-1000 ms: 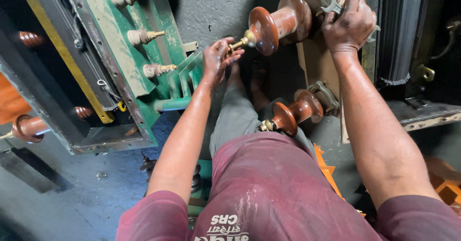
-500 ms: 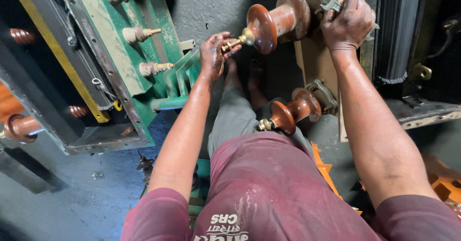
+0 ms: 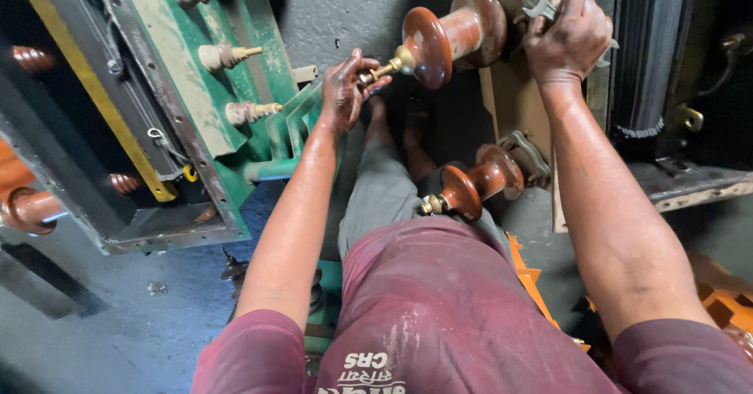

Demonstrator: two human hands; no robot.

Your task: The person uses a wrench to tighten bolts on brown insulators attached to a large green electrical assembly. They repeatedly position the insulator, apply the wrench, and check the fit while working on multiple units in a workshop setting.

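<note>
We are counting two glossy brown ribbed ceramic insulators on pale wooden board [image 3: 514, 100]: upper insulator [image 3: 451, 33], lower insulator [image 3: 474, 184]. Left hand [image 3: 345, 88] is pinching brass threaded stud [image 3: 384, 68] at upper insulator's tip, fingers closed narrow. Right hand [image 3: 569, 37] is gripping grey metal open-ended spanner [image 3: 541, 1] at upper insulator's base. We are seeing three small cream insulators [image 3: 235, 55] on green painted metal cover [image 3: 196, 88] at left. Narrow room between cover and board.
</note>
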